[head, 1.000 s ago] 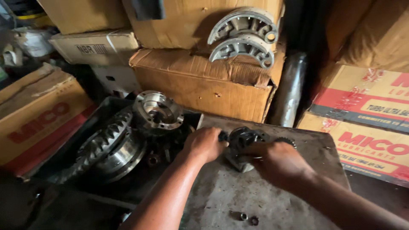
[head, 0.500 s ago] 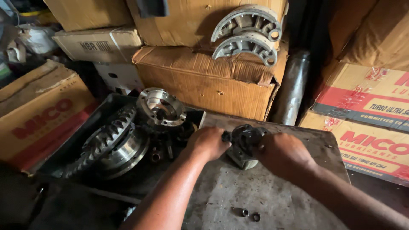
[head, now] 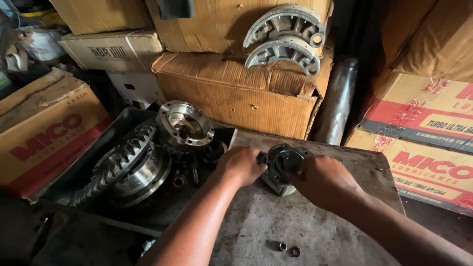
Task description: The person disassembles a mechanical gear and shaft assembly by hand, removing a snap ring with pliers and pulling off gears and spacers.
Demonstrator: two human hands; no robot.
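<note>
Both hands are gripping a dark metal gear housing (head: 282, 165) that is sitting on the steel worktop (head: 315, 221); the left hand (head: 241, 165) is clamping its left side, the right hand (head: 322, 180) is wrapping its right side, each grip closed on the part; it is looking heavy, rigid and greasy, so likely slippery; the chunky outer body seems the safest hold. Left of the housing, a ring gear (head: 123, 165) is lying in a black tray (head: 79, 170); 2 small nuts (head: 288, 247) are resting nearer the viewer.
</note>
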